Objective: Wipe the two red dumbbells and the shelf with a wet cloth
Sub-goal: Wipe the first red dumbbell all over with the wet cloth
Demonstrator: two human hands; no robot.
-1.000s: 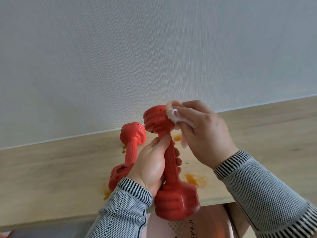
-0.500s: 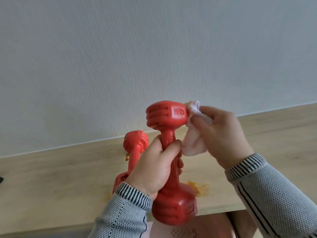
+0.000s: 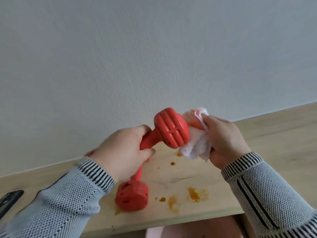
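At the lower left edge of the frame a dark object lies on the wooden shelf, too cropped to identify. Left of centre, the left hand is clenched around the handle of the raised dumbbell, tilted with its ribbed head up and to the right, while the second dumbbell lies on the shelf below it among orange stains. Right of centre, the right hand grasps the white cloth bunched against that raised head.
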